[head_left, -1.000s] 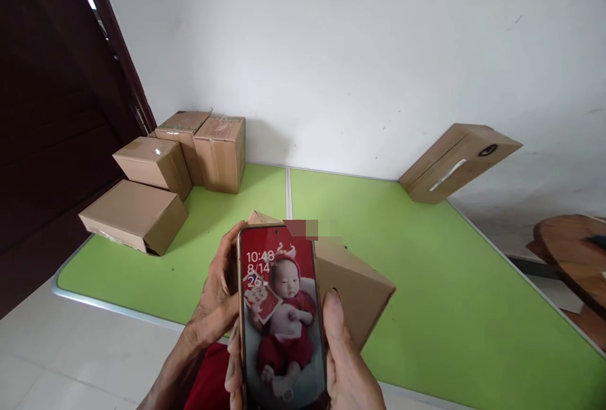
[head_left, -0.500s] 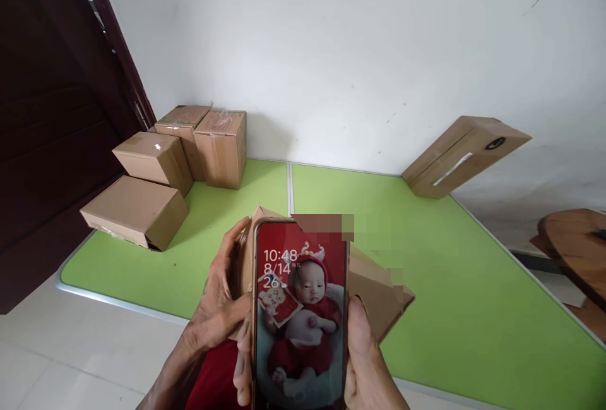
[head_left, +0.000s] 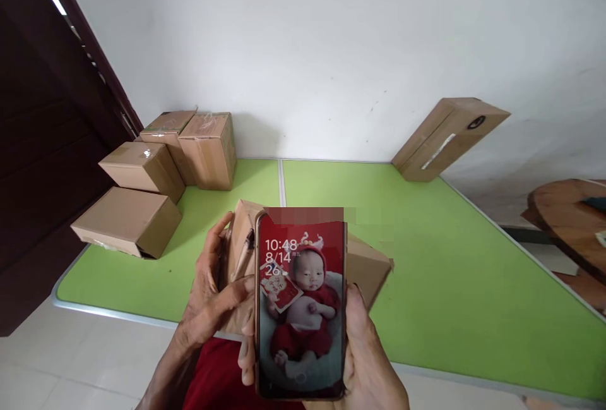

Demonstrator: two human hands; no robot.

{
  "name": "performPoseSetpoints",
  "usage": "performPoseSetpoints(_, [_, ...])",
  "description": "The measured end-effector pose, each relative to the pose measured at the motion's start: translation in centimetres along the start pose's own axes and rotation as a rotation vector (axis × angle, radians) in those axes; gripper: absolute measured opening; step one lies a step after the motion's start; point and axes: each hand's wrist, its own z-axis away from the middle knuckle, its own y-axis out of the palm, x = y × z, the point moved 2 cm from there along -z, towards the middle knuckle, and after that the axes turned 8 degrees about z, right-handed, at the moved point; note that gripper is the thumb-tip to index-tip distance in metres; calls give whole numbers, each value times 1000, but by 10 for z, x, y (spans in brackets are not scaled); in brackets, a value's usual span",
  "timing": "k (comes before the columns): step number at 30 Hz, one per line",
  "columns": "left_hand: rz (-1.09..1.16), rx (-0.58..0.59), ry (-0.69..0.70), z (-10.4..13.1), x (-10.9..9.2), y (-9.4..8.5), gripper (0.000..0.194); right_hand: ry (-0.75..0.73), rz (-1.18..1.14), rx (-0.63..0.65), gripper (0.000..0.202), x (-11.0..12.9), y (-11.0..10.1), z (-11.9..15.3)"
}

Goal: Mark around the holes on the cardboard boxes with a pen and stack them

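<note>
A phone (head_left: 300, 309) with a lit screen showing 10:48 and a photo of a baby is upright in front of me. My right hand (head_left: 369, 347) grips it, thumb along the right edge and fingertips around the left edge. Behind the phone is a cardboard box (head_left: 372, 265), partly hidden by it. My left hand (head_left: 208, 296) holds the left end of this box, with its thumb near the phone's left edge. A blurred patch covers part of the view above the phone.
Several cardboard boxes (head_left: 125, 217) stand at the left of the green table (head_left: 449, 309). A long box (head_left: 445, 138) leans on the wall at the back right. A wooden piece of furniture (head_left: 568, 227) is at the far right, a dark door (head_left: 47, 126) at the left.
The view has shifted slightly, so the background boxes sit further left. The phone shows more of its lower edge, and more of the held box's left end is visible. Both hands keep their holds.
</note>
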Motion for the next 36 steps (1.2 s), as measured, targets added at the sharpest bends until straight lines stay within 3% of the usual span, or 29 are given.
performPoseSetpoints(3, [68,9,22,-3,1,-3,106,-37,5,-1,76,4,0,1])
performPoseSetpoints(7, [10,-64,37,-9,-3,-5,99,-89,2,-18,76,8,-6,1])
performPoseSetpoints(14, [-148,-300,126,-18,-14,-25,96,-182,65,-118,75,21,-23,14])
performPoseSetpoints(19, [-98,-455,118,-19,-25,-44,98,-273,44,-209,68,34,-43,18])
performPoseSetpoints(22, [-112,-502,151,-17,-30,-56,92,-389,111,-336,66,48,-78,11])
performPoseSetpoints(26, [-189,-601,157,-10,-30,-72,91,-473,318,-713,59,84,-146,1])
performPoseSetpoints(32, [-205,-646,112,-3,-28,-79,90,-471,454,-1029,26,150,-222,5])
performPoseSetpoints(36, [-192,-647,112,-4,-23,-85,99,-382,524,-1207,22,171,-256,13])
